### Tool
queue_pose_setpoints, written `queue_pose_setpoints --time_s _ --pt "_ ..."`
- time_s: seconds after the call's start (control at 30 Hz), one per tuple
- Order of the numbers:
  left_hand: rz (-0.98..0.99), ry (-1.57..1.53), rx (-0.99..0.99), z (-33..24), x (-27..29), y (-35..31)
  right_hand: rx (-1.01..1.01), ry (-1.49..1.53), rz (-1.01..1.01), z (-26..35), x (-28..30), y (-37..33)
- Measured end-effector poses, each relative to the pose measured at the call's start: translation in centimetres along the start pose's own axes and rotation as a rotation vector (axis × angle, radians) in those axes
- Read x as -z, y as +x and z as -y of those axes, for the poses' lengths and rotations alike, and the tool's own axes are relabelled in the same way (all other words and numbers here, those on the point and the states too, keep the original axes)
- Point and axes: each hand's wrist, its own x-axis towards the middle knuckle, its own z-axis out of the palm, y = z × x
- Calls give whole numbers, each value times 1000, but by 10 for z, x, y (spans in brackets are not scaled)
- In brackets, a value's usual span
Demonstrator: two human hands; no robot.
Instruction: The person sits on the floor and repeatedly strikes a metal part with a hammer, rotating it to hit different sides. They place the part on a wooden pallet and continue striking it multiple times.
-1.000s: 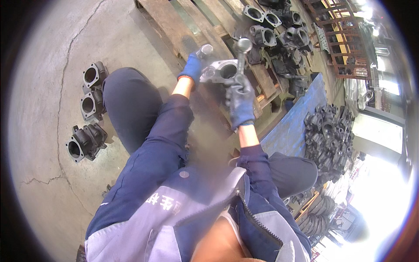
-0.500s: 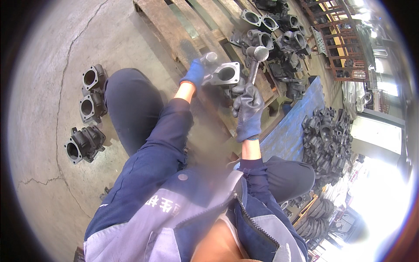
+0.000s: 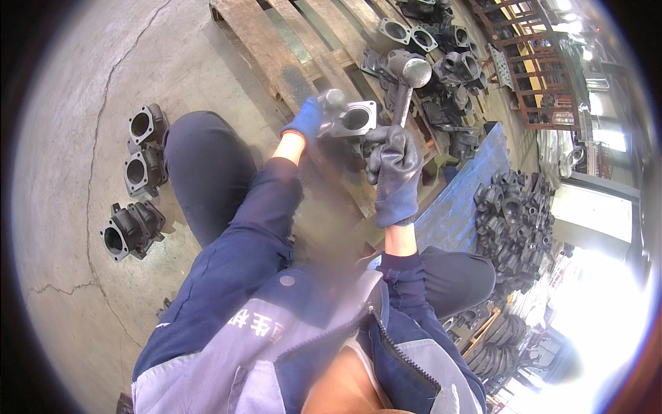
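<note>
Two gloved hands are busy: the left hand (image 3: pixel 308 121) grips a grey flanged casting (image 3: pixel 352 119) above the wooden pallet (image 3: pixel 276 48), while the right hand (image 3: pixel 393 172), closed on a hammer (image 3: pixel 408 76), has raised its head higher than half a second earlier, probably readying a strike.

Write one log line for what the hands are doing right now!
left hand: grips grey square-flanged metal casting | right hand: holds raised steel-headed hammer | below: wooden pallet | left floor: three dark castings
</note>
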Motion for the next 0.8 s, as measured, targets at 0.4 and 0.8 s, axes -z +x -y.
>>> queue_pose_setpoints --time_s 0.4,0.8 --pt "33 96 60 -15 -17 -12 -46 26 39 2 4 -5" --pt "7 63 16 -17 -21 -19 -81 41 44 10 -1 -8"
